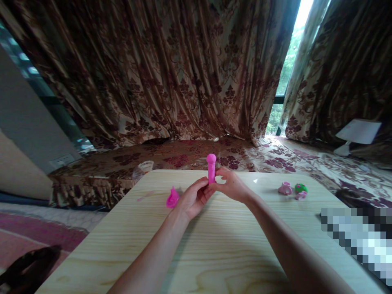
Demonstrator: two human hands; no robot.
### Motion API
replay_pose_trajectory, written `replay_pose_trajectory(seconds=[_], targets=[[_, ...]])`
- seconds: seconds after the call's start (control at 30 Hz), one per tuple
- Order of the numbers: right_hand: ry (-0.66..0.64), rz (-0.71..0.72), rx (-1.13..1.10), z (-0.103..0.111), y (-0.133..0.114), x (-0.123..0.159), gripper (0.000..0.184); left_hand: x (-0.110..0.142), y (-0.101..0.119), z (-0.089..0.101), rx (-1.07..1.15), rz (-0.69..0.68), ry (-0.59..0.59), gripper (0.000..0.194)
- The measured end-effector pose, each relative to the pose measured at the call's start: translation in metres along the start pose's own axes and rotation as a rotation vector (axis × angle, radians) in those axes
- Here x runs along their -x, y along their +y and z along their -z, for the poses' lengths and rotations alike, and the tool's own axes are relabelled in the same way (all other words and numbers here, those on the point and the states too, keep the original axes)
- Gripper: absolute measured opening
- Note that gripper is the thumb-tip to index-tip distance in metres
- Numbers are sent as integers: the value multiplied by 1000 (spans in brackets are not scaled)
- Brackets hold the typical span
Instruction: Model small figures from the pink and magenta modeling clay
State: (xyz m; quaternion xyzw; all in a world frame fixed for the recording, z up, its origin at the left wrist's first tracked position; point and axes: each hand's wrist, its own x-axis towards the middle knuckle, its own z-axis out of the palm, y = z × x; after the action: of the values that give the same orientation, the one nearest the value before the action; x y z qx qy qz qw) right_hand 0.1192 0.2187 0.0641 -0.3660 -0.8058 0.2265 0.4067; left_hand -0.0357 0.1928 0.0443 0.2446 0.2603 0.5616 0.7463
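Note:
A bright pink plastic stick with a round knob on top [211, 168] stands upright between my hands near the far edge of the table. My left hand [195, 199] is closed round its lower end with thumb and fingers. From the other side, the thumb and fingertips of my right hand [233, 186] pinch the same low part. Its bottom is hidden by the fingers. Just left of my left hand lies a bright pink piece with a pointed tip [173, 199].
On the pale wooden table [220, 253], a light pink piece [285, 188] and a green and pink piece [301, 188] lie at the right. A clear plastic bag or wrapper [143, 168] sits past the far left corner. A white lamp [358, 132] stands on the flowered ledge.

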Motion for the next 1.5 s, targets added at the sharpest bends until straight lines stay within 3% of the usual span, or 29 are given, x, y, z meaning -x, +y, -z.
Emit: replay_pose_trajectory(seconds=[0.83,1.07,1.23,1.5], targets=[[-35,-1,4,2,-1,1,16,-3,-3,4,-96,-33,-8,11],[-80,-47,-12,3,9,3,22,-7,-6,13,-355,-130,76,10],[-80,-66,29,-5,26,8,18,-12,-9,23,-661,-288,183,10],[-109,-95,104,-16,46,13,13,-9,-13,16,-1010,-449,150,16]])
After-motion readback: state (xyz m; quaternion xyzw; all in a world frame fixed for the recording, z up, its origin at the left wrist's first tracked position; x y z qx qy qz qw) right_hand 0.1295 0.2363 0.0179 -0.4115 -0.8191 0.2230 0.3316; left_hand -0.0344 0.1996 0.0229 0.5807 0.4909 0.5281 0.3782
